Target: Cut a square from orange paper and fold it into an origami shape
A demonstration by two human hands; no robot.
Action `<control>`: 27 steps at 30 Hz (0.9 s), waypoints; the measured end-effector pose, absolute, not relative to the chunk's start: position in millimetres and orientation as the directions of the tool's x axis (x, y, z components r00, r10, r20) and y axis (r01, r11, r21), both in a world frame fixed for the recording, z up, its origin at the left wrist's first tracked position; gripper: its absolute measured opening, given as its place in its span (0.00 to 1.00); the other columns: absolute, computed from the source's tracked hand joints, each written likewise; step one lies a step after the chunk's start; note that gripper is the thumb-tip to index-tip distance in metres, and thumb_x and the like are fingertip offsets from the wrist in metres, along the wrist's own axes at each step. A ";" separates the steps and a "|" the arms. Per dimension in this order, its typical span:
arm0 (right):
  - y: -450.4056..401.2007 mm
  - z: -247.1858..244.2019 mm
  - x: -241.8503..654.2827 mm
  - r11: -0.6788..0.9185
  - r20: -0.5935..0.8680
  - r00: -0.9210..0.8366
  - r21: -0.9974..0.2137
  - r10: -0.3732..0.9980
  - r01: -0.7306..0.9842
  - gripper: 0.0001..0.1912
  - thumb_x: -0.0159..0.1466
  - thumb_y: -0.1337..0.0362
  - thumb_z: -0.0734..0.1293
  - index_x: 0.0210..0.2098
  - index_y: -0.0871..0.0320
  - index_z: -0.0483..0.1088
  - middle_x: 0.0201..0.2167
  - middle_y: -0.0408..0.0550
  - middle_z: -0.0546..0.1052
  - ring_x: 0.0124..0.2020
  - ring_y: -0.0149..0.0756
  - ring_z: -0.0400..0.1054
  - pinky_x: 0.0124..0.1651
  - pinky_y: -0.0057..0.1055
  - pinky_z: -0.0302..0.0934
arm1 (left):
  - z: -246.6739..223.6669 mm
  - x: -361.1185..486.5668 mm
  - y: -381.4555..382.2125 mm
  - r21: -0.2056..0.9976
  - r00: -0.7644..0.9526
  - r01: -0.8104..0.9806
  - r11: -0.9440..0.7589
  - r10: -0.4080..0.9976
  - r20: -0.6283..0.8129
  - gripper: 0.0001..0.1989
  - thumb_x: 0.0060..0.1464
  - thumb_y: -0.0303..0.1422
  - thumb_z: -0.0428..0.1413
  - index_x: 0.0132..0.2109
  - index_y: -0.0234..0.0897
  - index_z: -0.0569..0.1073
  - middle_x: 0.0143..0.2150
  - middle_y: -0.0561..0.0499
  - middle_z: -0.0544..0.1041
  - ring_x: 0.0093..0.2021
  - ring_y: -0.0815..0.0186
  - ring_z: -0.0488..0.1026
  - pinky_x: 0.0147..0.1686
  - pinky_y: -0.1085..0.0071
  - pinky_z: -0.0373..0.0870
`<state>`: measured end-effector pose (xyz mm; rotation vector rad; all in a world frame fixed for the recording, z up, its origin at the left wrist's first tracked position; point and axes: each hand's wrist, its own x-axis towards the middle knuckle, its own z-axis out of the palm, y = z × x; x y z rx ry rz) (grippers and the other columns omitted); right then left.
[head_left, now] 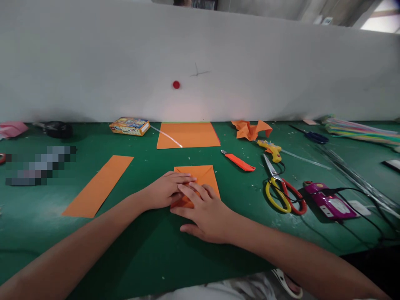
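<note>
A square of orange paper with crease lines lies on the green table in front of me. My left hand rests on its left side, fingers stretched to the right across the sheet. My right hand lies over the lower part, its fingers spread and pointing up and left, close against the left fingertips. Both hands press down on the paper and cover much of its middle and lower edge. Whether a fold sits under the fingers is hidden.
An orange strip lies left, orange sheets and a small box behind. Rightward are a craft knife, crumpled orange paper, a yellow glue gun, scissors and a purple corded device. A white partition bounds the back.
</note>
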<state>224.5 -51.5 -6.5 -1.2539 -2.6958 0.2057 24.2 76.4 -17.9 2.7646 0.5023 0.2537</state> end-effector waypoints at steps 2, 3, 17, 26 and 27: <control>-51.4 -4.7 224.9 0.636 0.088 -0.632 -0.192 0.770 0.748 0.27 0.72 0.46 0.62 0.67 0.44 0.65 0.75 0.59 0.50 0.72 0.63 0.44 0.68 0.64 0.44 | -16.8 24.6 75.5 0.333 0.925 0.312 -0.890 0.365 0.110 0.21 0.63 0.28 0.53 0.61 0.46 0.74 0.68 0.50 0.71 0.70 0.56 0.64 0.67 0.53 0.60; -51.3 -3.2 226.0 0.634 0.083 -0.631 -0.193 0.771 0.749 0.27 0.72 0.46 0.62 0.67 0.44 0.65 0.75 0.58 0.50 0.72 0.63 0.44 0.68 0.63 0.44 | -16.4 24.9 74.8 0.328 0.925 0.314 -0.891 0.365 0.107 0.20 0.63 0.28 0.53 0.60 0.46 0.75 0.68 0.50 0.71 0.70 0.56 0.64 0.67 0.54 0.60; -41.0 15.3 263.0 0.661 0.036 -0.674 -0.240 0.738 0.711 0.19 0.75 0.52 0.60 0.59 0.43 0.75 0.75 0.48 0.54 0.71 0.58 0.49 0.68 0.60 0.49 | -18.0 23.7 71.7 0.304 0.938 0.285 -0.909 0.329 0.106 0.23 0.68 0.34 0.50 0.68 0.44 0.66 0.70 0.45 0.67 0.72 0.55 0.60 0.68 0.52 0.57; -36.7 21.3 274.2 0.619 0.041 -0.640 -0.307 0.767 0.722 0.16 0.73 0.55 0.62 0.47 0.44 0.82 0.71 0.46 0.62 0.71 0.54 0.50 0.67 0.61 0.50 | -12.6 21.9 69.0 0.277 0.950 0.266 -0.923 0.300 0.087 0.30 0.65 0.49 0.54 0.70 0.45 0.63 0.72 0.43 0.65 0.71 0.48 0.60 0.68 0.49 0.54; -36.2 22.1 275.5 0.619 0.041 -0.641 -0.314 0.767 0.720 0.15 0.73 0.56 0.62 0.46 0.44 0.82 0.71 0.45 0.62 0.71 0.53 0.50 0.67 0.60 0.50 | -12.2 21.9 68.8 0.267 0.951 0.267 -0.926 0.299 0.086 0.31 0.65 0.49 0.54 0.70 0.45 0.63 0.72 0.43 0.65 0.71 0.47 0.60 0.68 0.49 0.54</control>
